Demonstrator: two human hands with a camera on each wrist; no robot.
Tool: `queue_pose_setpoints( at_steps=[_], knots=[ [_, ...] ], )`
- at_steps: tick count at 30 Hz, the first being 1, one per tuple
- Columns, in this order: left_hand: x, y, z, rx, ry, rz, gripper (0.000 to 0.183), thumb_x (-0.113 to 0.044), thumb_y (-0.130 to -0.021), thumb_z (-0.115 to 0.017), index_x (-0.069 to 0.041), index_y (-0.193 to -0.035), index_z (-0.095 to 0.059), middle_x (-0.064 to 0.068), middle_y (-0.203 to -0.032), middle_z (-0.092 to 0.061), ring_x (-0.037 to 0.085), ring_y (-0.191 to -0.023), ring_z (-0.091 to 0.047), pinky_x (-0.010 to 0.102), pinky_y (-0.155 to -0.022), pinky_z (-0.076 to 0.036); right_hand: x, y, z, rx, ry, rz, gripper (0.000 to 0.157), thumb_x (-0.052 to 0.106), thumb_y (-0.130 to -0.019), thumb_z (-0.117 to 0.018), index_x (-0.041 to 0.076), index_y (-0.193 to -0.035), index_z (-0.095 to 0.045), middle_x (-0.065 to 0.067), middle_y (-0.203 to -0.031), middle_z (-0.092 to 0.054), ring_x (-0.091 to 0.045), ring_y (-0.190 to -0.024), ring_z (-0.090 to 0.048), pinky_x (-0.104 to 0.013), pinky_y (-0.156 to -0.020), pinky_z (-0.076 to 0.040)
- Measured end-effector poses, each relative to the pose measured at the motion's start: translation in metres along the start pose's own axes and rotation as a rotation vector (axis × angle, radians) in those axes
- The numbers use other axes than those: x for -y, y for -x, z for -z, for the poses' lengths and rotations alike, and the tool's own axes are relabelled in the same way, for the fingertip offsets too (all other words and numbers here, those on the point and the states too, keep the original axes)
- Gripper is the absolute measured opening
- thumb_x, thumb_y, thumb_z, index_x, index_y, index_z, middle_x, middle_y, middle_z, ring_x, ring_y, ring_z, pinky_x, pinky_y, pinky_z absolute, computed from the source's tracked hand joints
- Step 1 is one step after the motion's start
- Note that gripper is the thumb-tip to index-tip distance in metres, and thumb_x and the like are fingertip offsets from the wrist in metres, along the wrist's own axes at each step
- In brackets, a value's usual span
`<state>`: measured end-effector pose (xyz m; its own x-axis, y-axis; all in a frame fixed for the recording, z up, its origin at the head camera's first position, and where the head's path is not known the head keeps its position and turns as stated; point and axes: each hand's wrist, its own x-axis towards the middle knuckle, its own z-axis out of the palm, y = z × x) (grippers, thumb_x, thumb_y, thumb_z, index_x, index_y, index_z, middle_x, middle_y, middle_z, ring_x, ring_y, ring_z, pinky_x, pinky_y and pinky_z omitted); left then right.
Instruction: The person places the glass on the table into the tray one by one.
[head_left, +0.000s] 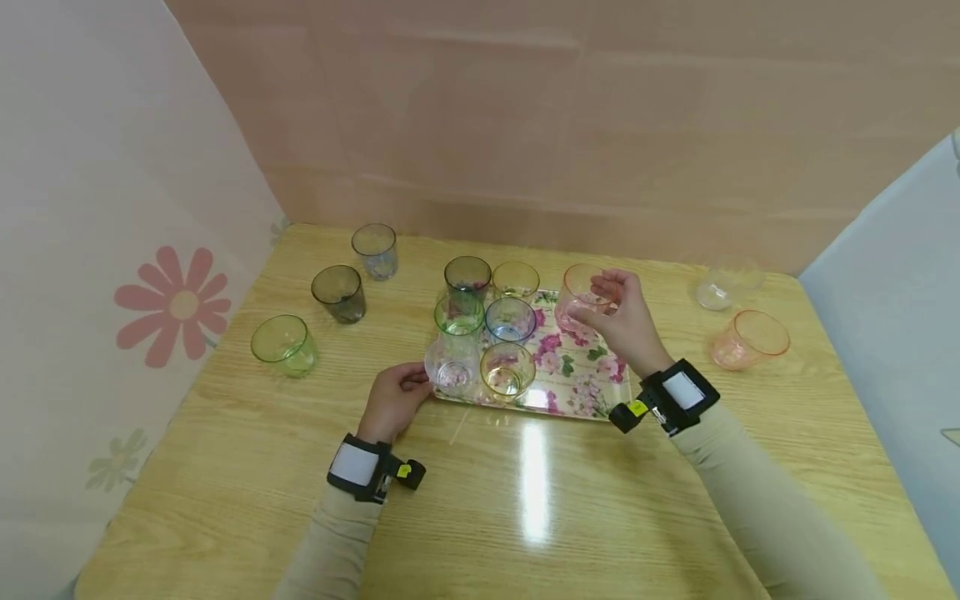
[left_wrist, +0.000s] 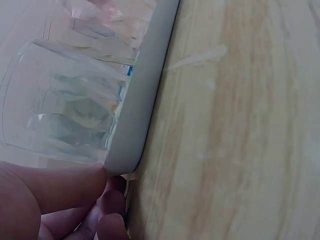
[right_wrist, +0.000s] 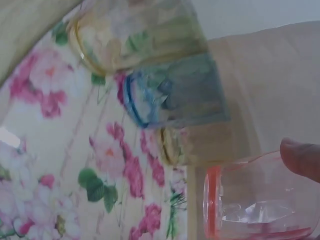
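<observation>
My left hand (head_left: 395, 400) grips the front left corner of a flower-printed tray (head_left: 562, 398), its thumb against the pale rim in the left wrist view. My right hand (head_left: 628, 321) holds a pink glass (head_left: 573, 304) over the tray's back edge, thumb on its side. Whether its base touches the tray, I cannot tell. On the tray's left half stand a clear glass (head_left: 452, 371), a green glass (head_left: 459, 315), a dark grey glass (head_left: 467, 277), a blue glass (right_wrist: 177, 92), an amber glass (head_left: 507, 372) and a yellow glass (head_left: 515, 279).
At the table's left stand a green glass (head_left: 285, 348), a dark grey glass (head_left: 341, 296) and a pale grey glass (head_left: 377, 252). To the right are a clear glass (head_left: 727, 283) and an orange-pink glass (head_left: 748, 342). A draped cloth (head_left: 555, 125) borders the table's back.
</observation>
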<state>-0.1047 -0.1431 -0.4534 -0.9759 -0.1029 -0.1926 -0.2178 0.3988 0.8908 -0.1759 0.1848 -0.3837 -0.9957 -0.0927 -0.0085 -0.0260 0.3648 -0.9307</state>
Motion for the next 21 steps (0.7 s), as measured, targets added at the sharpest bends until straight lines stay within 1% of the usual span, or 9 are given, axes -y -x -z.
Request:
queue_pose_setpoints(
  at_steps=[3,6,8,13,21],
  knots=[
    [0.002,0.0,0.001,-0.008,-0.011,-0.002,0.027,0.001,-0.094,-0.069,0.006,-0.121,-0.07,0.018,-0.108,-0.07,0.026,-0.095,-0.066,0.035,-0.083,-0.054,-0.002,-0.01,-0.004,0.022,0.028,-0.044,0.088,0.017,-0.094,-0.076,-0.004,-0.153,-0.015,-0.024,-0.156,-0.034,-0.036,-0.145,-0.033,-0.049,-0.115,-0.034],
    [0.003,0.0,0.0,-0.006,-0.001,0.004,0.027,0.001,-0.094,-0.069,0.006,-0.121,-0.07,0.018,-0.108,-0.07,0.026,-0.095,-0.066,0.035,-0.083,-0.054,-0.009,-0.018,-0.009,0.047,0.049,-0.099,0.088,0.016,-0.094,-0.076,-0.003,-0.154,-0.014,-0.025,-0.157,-0.032,-0.037,-0.145,-0.033,-0.049,-0.113,-0.039],
    [0.002,0.0,0.0,-0.002,0.008,0.004,0.027,0.002,-0.093,-0.069,0.007,-0.121,-0.07,0.019,-0.107,-0.07,0.027,-0.095,-0.066,0.035,-0.083,-0.055,-0.013,-0.022,-0.012,0.058,0.058,-0.121,0.088,0.016,-0.094,-0.076,-0.003,-0.154,-0.014,-0.025,-0.157,-0.031,-0.037,-0.145,-0.033,-0.049,-0.111,-0.041],
    [0.001,-0.001,0.001,-0.004,0.014,0.008,0.028,0.003,-0.092,-0.071,0.007,-0.12,-0.069,0.019,-0.107,-0.07,0.027,-0.095,-0.066,0.036,-0.084,-0.055,-0.021,-0.029,-0.02,0.056,0.066,-0.127,0.086,0.016,-0.095,-0.073,-0.003,-0.154,-0.013,-0.028,-0.156,-0.031,-0.039,-0.145,-0.032,-0.049,-0.11,-0.041],
    [0.0,-0.001,0.001,-0.004,0.006,0.029,0.029,0.001,-0.092,-0.072,0.006,-0.121,-0.07,0.018,-0.107,-0.07,0.026,-0.094,-0.066,0.035,-0.083,-0.055,-0.022,-0.033,-0.027,0.025,0.064,-0.134,0.084,0.017,-0.095,-0.074,-0.002,-0.152,-0.014,-0.027,-0.156,-0.031,-0.038,-0.145,-0.032,-0.049,-0.112,-0.039]
  ],
)
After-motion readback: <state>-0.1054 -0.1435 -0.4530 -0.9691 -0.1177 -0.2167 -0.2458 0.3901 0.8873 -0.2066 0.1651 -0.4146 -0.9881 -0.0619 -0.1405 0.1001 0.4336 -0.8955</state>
